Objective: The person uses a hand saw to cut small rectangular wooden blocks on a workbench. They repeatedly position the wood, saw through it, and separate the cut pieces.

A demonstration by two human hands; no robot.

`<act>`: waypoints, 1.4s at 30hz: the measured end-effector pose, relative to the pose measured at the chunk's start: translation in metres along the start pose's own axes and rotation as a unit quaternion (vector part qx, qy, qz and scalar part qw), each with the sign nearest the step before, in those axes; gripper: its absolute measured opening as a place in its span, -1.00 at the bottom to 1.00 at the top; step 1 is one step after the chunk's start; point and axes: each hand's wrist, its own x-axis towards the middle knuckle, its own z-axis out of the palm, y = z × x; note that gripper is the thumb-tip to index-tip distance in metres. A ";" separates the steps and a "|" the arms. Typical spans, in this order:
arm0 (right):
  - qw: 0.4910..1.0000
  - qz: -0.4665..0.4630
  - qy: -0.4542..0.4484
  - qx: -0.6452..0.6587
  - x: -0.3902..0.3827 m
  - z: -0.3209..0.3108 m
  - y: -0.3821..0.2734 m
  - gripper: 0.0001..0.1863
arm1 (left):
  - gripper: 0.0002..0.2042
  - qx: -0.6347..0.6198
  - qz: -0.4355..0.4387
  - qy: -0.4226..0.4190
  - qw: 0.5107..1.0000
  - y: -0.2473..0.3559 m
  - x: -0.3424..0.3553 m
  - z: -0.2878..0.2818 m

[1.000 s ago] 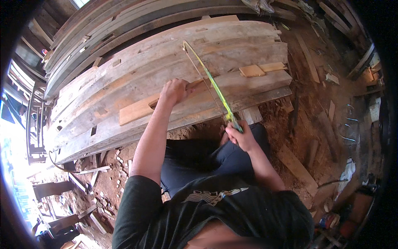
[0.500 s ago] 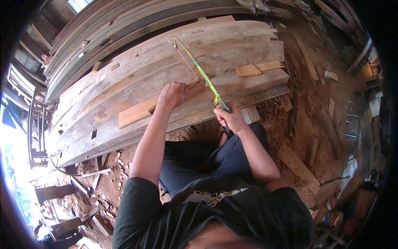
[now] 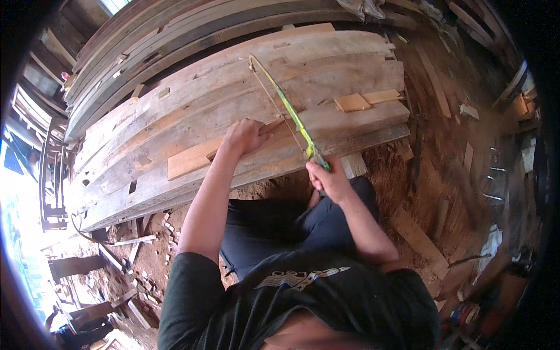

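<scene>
My right hand is closed round the handle of a bow saw with a worn yellow-green frame. The saw points away to the far left, its thin blade crossing just beyond the tip of a small dark wood strip. My left hand grips that strip, fingers curled over it, and presses it down on the planks. Beneath my left forearm lies a paler flat board, partly hidden by the arm. Whether the blade touches the strip's end cannot be made out exactly.
Wide weathered planks form the low work surface in front of me. Two small wood pieces lie at its right. Long boards are stacked behind. Offcuts and sawdust cover the ground; a bent rod sticks out at left.
My right hand has drawn the saw slightly back toward me and to the right. My left hand stays on the strip, nearly unmoved.
</scene>
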 end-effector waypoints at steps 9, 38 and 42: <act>0.999 -0.027 -0.004 0.043 0.015 -0.006 -0.005 -0.72 | -0.61 0.016 0.022 -0.003 1.000 0.010 -0.004 -0.008; 0.998 -0.007 0.006 0.061 0.029 0.012 -0.001 -0.64 | -0.54 0.059 -0.003 -0.023 0.998 0.025 -0.016 -0.014; 0.998 0.003 -0.019 0.066 0.032 0.007 -0.007 -0.63 | -0.58 0.045 -0.001 0.008 0.999 0.034 -0.013 -0.012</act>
